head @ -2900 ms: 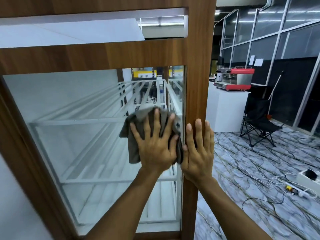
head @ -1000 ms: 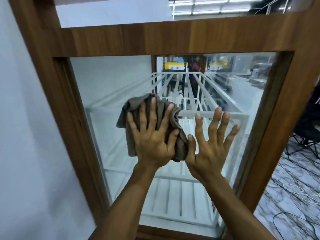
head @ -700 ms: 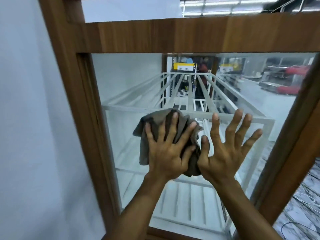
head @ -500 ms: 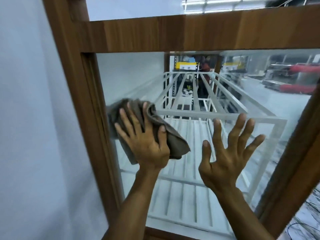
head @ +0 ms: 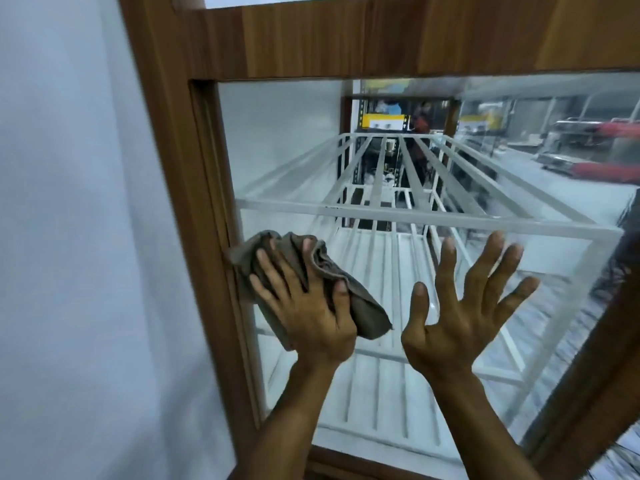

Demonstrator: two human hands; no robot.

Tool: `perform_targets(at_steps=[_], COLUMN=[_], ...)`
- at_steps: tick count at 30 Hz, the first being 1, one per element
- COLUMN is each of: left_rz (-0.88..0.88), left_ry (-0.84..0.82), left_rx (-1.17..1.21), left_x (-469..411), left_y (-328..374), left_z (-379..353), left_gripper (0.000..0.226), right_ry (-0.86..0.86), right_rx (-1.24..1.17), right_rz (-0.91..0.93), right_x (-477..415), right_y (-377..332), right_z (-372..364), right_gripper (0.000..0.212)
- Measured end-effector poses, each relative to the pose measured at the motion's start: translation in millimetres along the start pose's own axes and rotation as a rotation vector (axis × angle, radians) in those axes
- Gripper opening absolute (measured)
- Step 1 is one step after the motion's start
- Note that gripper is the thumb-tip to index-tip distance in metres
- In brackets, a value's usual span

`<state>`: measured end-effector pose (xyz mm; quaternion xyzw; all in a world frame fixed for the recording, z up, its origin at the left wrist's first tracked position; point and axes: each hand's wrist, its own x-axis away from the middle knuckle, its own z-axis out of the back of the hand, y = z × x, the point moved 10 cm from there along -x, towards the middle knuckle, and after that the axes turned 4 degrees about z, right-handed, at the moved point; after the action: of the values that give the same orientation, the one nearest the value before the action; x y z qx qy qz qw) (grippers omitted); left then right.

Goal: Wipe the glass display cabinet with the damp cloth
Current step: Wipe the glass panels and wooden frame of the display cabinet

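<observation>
The glass pane (head: 291,147) of the display cabinet fills the view, set in a brown wooden frame (head: 311,39). My left hand (head: 304,306) presses a crumpled grey-brown cloth (head: 363,306) flat against the glass at the pane's left edge, where the cloth touches the frame's left post (head: 187,202). My right hand (head: 464,306) is open with fingers spread, palm toward the glass to the right of the cloth; I cannot tell whether it touches the pane.
White wire shelves (head: 398,213) run back inside the cabinet. A pale wall (head: 69,237) stands directly left of the frame. The frame's right post (head: 595,375) slants up at the lower right. Reflections of a red machine (head: 609,168) show on the right side glass.
My left hand has swept the cloth leftward from the pane's middle to its left edge and slightly down. My right hand stayed spread at the pane's middle, now apart from the cloth.
</observation>
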<state>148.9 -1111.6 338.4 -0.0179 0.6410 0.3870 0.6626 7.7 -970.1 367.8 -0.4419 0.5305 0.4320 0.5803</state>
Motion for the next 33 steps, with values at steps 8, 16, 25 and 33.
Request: perform_targets(at_steps=[8,16,25,33], left_rz=[-0.297,-0.225,0.008,-0.47], left_ry=[0.029,-0.194,0.009,-0.091], left_rx=[0.001,0.01,0.049,0.076], left_x=[-27.2,63.5,24.2,34.3], left_y=[22.0,55.4,24.2,125.1], left_z=[3.4,-28.8,-12.2,-25.8], left_gripper=[0.065,0.064,0.066,0.056], right_ry=[-0.108,-0.062,-0.033,-0.08], right_rx=[0.001,0.05,0.126,0.097], right_rz=[0.132,0.07,0.014,0.018], right_x=[23.4,40.3,43.9,49.5], right_y=[-8.9,28.0,73.5,81.9], right_z=[-7.2,9.7,33.8,40.0], right_gripper=[0.057,0.052,0.063,0.049])
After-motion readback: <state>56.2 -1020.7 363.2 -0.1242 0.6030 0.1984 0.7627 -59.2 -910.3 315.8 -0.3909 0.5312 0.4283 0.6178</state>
